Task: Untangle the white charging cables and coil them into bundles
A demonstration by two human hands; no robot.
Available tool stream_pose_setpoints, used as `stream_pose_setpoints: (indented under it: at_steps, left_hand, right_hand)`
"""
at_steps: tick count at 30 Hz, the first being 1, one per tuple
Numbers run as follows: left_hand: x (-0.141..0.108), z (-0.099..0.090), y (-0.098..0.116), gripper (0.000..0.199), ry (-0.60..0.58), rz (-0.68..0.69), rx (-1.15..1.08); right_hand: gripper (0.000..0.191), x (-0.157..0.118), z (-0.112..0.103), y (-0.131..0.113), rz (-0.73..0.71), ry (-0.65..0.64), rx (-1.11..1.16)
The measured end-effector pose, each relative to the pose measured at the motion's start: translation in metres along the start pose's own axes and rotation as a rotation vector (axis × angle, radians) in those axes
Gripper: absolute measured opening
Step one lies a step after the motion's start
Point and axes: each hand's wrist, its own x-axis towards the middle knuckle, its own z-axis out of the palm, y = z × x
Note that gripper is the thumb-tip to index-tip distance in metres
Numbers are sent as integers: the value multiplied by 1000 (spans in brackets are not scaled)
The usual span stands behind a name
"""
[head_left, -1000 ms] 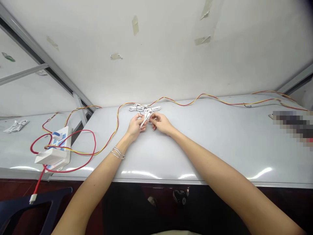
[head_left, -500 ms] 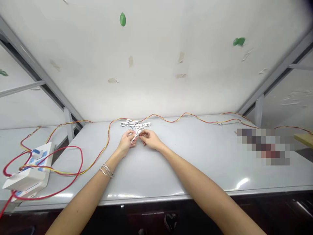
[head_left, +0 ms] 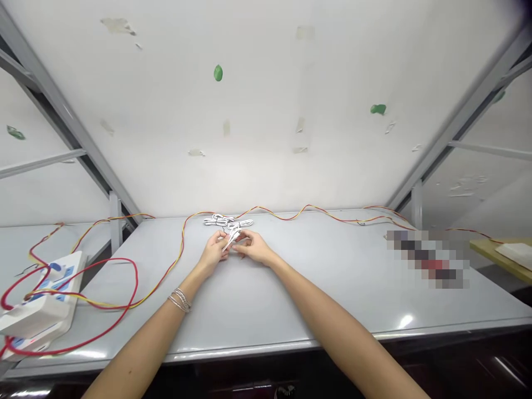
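Observation:
My left hand (head_left: pixel 215 254) is closed around a white cable (head_left: pixel 233 237), whose lighter end sticks up between the two hands. My right hand (head_left: pixel 254 247) meets it from the other side, thumb and fingers bent in at the cable; its exact fingertip contact is small and partly hidden. Just behind the fingers, bundled white cables (head_left: pixel 216 220) lie on the grey tabletop (head_left: pixel 266 299), tied with thin dark ties. Both hands are low over the table, near its back edge.
A red and yellow wire (head_left: pixel 286 218) runs along the back edge and loops left to a white power strip (head_left: pixel 68 277) with a white adapter (head_left: pixel 35 316). A blurred patch (head_left: pixel 428 260) lies at the right, near a wooden board (head_left: pixel 494 256). Grey frame posts flank the white back panel.
The view has tilted up a little and shifted. The right fingers have moved slightly on the white cable, while the left hand keeps its hold.

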Motion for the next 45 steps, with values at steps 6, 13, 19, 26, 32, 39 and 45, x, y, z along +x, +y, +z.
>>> stream_pose_setpoints:
  at_steps: [6,13,19,26,32,39,45]
  left_hand:
    - [-1,1,0,45,-23,-22,-11]
    - [-4,5,4,40,-55,-81,-8]
    - [-5,3,4,38,-95,-39,81]
    - [-3,1,2,44,-22,115,241]
    - [2,-4,-3,43,89,250,312]
    - [1,1,-2,51,172,246,173]
    - [-2,3,4,45,162,289,215]
  right_hand:
    - [35,-2,2,-2,5,-9,-18]
    - [33,-2,4,1,-17,21,39]
    - [37,0,4,0,27,18,93]
    - [42,2,3,1,35,27,155]
    - [44,2,3,-2,80,51,162]
    - [44,0,3,-8,130,81,147]
    - [48,0,4,-9,131,107,167]
